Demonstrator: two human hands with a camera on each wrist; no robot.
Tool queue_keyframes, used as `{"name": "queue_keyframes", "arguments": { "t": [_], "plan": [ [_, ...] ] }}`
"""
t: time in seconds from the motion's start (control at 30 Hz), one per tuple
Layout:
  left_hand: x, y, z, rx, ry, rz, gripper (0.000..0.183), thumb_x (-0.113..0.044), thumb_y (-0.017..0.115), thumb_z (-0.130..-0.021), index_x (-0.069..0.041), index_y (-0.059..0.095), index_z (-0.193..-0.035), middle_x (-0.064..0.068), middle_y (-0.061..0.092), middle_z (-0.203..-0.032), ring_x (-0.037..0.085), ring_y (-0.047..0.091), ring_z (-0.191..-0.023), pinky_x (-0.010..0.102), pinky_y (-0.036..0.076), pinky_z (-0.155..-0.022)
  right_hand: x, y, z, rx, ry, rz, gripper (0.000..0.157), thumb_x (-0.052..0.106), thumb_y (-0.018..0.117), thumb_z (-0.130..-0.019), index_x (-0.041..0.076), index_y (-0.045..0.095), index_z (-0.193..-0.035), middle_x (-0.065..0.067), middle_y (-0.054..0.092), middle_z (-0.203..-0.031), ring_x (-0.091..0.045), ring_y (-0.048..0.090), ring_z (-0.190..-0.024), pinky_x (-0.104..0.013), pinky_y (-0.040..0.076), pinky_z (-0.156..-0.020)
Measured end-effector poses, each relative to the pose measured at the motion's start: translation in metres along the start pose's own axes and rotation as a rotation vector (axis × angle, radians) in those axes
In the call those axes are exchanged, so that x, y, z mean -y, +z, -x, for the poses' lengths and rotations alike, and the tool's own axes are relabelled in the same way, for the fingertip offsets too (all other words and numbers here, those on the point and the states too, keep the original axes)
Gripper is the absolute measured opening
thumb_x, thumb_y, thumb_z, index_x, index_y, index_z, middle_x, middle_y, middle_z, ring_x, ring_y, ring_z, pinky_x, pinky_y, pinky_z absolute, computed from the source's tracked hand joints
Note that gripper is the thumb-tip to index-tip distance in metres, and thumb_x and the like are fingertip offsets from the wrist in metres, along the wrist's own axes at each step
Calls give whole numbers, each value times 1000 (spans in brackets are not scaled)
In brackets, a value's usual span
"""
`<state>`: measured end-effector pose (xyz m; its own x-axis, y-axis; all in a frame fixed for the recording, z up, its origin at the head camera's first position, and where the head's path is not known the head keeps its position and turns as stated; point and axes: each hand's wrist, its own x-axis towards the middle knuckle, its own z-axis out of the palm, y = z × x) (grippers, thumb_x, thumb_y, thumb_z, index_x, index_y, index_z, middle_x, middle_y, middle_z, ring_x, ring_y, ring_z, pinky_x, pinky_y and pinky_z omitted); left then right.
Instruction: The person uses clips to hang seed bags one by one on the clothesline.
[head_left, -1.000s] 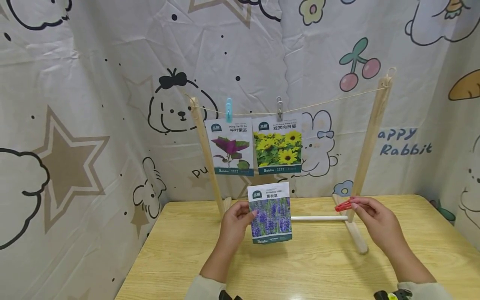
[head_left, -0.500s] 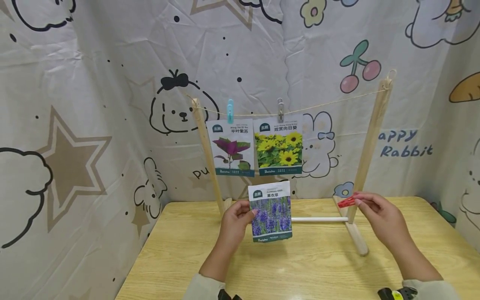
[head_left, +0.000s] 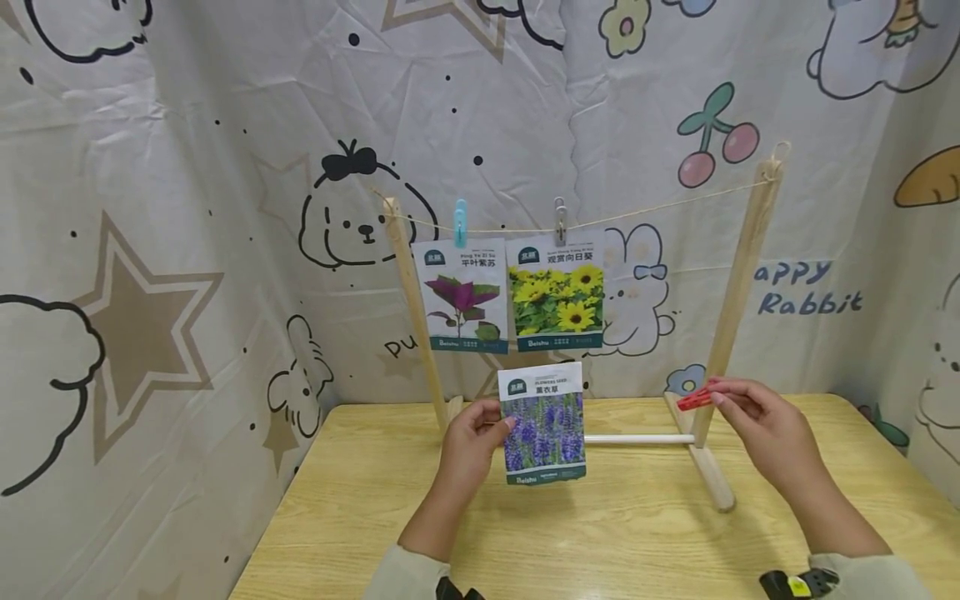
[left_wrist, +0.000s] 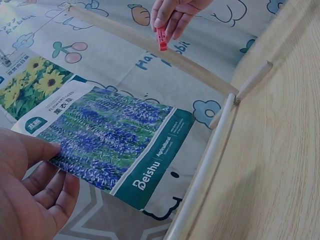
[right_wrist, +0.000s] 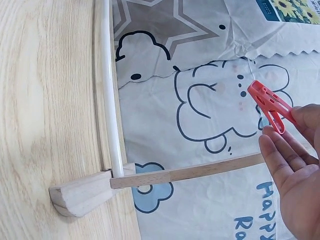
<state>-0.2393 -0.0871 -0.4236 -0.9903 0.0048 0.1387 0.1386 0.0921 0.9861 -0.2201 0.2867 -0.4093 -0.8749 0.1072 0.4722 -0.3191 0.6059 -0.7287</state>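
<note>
My left hand (head_left: 471,446) pinches the left edge of a lavender seed packet (head_left: 543,433), thumb on its printed front. The packet stays upright above the table, below the string. At the right, my right hand (head_left: 765,429) holds a red clothespin (right_wrist: 270,105) by its handle end between thumb and fingers. Two seed packets hang side by side from the string (head_left: 660,202). A blue clothespin (head_left: 461,223) holds the purple-leaf packet (head_left: 463,296), and a grey clothespin (head_left: 560,222) holds the sunflower packet (head_left: 557,292).
A wooden frame has a left post (head_left: 416,317), a right post (head_left: 738,308) and a white crossbar (head_left: 637,439) low between them. It stands on a wood-grain table (head_left: 600,533). A patterned curtain (head_left: 225,100) covers the back and sides.
The red clothespin and my right hand have shifted slightly up and to the right. My left hand keeps the lavender packet almost in place.
</note>
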Motion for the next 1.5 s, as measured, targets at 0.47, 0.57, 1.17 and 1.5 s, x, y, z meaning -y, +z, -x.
{"name": "queue_keyframes", "arguments": {
  "t": [0.47, 0.57, 1.17, 1.5],
  "plan": [
    [-9, 2, 1, 20, 14, -40, 25, -16, 69, -96, -3, 66, -118, 13, 67, -109, 13, 64, -87, 42, 59, -84, 10, -11, -4, 3, 2, 72, 36, 31, 59, -103, 4, 65, -125, 29, 56, -106, 27, 49, -91, 4, 42, -77],
    [-11, 2, 0, 18, 9, -45, 24, -16, 69, -96, -5, 67, -116, 13, 69, -109, 14, 65, -87, 40, 59, -82, 12, -12, -5, 7, -7, 83, 36, 30, 58, -103, 3, 65, -126, 12, 64, -111, 27, 48, -91, 4, 41, -77],
    [-16, 4, -2, 37, 13, -71, 29, -23, 70, -96, -8, 66, -121, 11, 65, -114, 14, 66, -94, 28, 56, -78, 27, -22, -16, 22, -68, 101, 32, 28, 59, -103, 5, 65, -124, -8, 65, -122, 28, 45, -97, 6, 39, -80],
    [-25, 5, -5, 28, 36, -86, 28, -24, 70, -96, -9, 67, -119, 10, 66, -113, 15, 65, -94, 34, 58, -84, 37, -25, -19, 24, -61, 107, 35, 27, 58, -103, 3, 63, -127, -17, 63, -125, 28, 44, -95, 6, 38, -79]
  ]
}}
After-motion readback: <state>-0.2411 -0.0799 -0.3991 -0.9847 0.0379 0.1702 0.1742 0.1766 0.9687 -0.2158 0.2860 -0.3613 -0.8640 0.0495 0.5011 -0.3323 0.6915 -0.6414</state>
